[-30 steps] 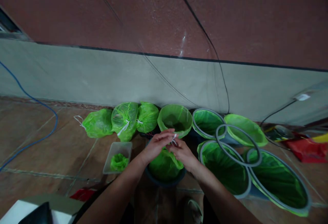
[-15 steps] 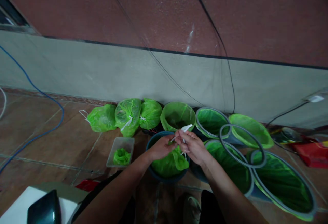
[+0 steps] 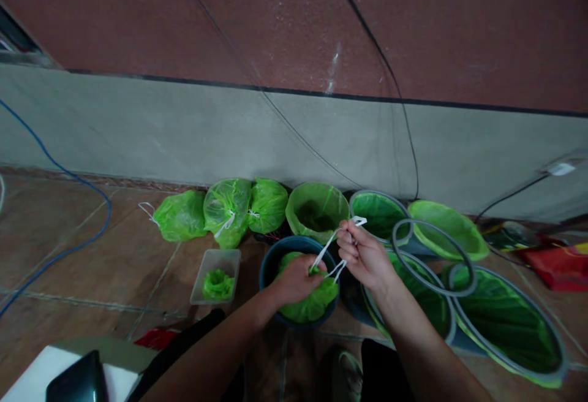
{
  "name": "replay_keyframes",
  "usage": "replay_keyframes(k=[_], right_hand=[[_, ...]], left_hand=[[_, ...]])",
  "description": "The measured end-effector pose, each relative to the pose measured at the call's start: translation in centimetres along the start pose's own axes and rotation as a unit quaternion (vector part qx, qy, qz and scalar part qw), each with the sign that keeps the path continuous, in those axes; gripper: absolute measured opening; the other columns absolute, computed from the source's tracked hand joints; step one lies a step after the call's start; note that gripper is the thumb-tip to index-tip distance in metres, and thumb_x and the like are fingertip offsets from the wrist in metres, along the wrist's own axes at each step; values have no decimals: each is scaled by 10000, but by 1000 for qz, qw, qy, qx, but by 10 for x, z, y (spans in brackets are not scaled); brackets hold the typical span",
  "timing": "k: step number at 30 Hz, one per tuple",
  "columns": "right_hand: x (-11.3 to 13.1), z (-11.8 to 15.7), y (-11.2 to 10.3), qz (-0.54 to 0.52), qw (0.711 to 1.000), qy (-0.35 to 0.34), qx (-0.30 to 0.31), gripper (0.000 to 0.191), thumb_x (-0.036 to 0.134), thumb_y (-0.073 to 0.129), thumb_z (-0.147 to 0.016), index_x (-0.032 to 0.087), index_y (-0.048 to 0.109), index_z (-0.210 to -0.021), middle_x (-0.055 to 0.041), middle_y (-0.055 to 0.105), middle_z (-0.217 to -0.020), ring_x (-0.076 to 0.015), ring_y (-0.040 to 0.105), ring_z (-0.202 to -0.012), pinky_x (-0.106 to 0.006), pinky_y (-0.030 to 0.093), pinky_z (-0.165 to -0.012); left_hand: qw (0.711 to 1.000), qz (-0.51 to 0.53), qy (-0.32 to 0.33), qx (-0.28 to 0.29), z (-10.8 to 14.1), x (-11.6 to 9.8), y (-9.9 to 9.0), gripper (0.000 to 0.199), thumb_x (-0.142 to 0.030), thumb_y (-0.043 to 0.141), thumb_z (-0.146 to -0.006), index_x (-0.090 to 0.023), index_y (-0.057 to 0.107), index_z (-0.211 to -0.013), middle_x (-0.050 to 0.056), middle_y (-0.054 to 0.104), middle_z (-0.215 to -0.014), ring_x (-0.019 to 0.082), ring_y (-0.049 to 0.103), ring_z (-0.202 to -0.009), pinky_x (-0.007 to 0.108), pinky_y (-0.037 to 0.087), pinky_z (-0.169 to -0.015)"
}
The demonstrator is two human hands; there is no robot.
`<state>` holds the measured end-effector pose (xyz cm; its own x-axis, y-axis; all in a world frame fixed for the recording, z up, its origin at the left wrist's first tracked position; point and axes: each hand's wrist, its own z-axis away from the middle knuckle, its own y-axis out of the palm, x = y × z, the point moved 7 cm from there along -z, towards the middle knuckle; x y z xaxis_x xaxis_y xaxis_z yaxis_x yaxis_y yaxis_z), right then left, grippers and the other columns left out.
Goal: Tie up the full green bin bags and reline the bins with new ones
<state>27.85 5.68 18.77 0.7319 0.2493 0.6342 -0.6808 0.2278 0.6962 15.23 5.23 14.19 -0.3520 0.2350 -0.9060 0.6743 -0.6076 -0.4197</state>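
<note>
Right hand, two o'clock of bin: pinching thin white drawstring. Left hand, apart from right: clamped on gathered top of filmy, crumpled green bag. Bag inside round blue plastic bin. Nine o'clock: translucent rectangular box. Ten-to-eleven: plump tied bags.

Right hand gripping white drawstring, left hand clutching green bag

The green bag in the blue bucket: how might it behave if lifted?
The green bag is probably floppy: its thin film creases inside the bucket. It may hang bunched from the drawstring, its mouth being gathered at the left hand. Its weight is unclear.
</note>
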Motion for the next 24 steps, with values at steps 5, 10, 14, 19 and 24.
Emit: replay_keyframes(k=[5, 10, 14, 19, 24], right_hand=[[10, -2, -6, -11, 999, -28, -17, 281, 293, 833, -703, 158, 629, -842, 92, 449, -579, 3, 225, -387, -102, 216, -307], [26, -5, -19, -33, 995, -82, -51, 292, 280, 812, -705, 170, 637, -912, 90, 503, -589, 0, 239, -369, -99, 220, -292], [34, -2, -28, -27, 986, -129, -102, 300, 316, 800, -704, 171, 637, -910, 84, 531, -580, -1, 238, -361, -104, 226, -294], [21, 2, 1, 45, 987, -134, -76, 310, 397, 779, -734, 165, 663, -906, 78, 526, -564, 1, 208, -368, -125, 172, -307], [7, 1, 21, 71, 989, -122, -45, 306, 433, 763, -742, 174, 663, -871, 82, 472, -544, -12, 167, -384, -163, 133, -325]], left_hand=[[983, 182, 2, -11, -5, -8, -15, 281, -397, 539, -872, -160, 648, -765, 32, 656, -778, 158, 576, -787, 285, 431, -799], [961, 266, -37, -68, -7, 3, -26, 338, -479, 584, -837, -160, 643, -743, 10, 600, -655, 135, 533, -675, 275, 411, -734], [957, 249, -100, -115, -7, 18, -31, 299, -432, 571, -828, -155, 677, -793, -7, 581, -592, 136, 538, -630, 272, 406, -707], [997, 27, -71, -6, -6, 2, -9, 258, -294, 485, -866, -188, 677, -731, -8, 586, -593, 125, 482, -546, 258, 341, -573], [995, -51, -3, 91, 3, -23, 17, 266, -186, 458, -858, -187, 647, -671, 2, 592, -600, 128, 499, -571, 247, 346, -568]])
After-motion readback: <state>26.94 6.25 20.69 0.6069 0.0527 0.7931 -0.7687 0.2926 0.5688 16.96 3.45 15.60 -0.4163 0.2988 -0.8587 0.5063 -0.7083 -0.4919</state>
